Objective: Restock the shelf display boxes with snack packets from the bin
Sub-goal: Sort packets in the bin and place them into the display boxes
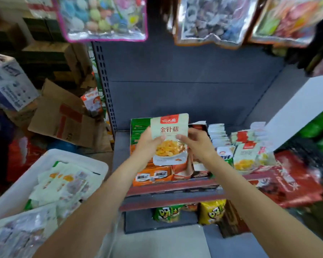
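Note:
Both hands hold one pale green snack packet [169,135] upright above the orange and green display box [153,176] on the shelf. My left hand [148,143] grips its left edge and my right hand [196,141] its right edge. The packet shows a red label on top and yellow food in a bowl. A white bin [78,159] at lower left holds several similar packets [63,183]. To the right, another display box [200,173] and rows of upright packets [244,155] stand on the same shelf.
The shelf's red front rail [175,187] runs under the boxes, with its grey back panel [185,81] behind. Clear bags [104,17] hang overhead. Cardboard boxes [63,118] pile up at left. Yellow and green snack bags [211,211] sit on the lower shelf; red bags [295,181] lie at right.

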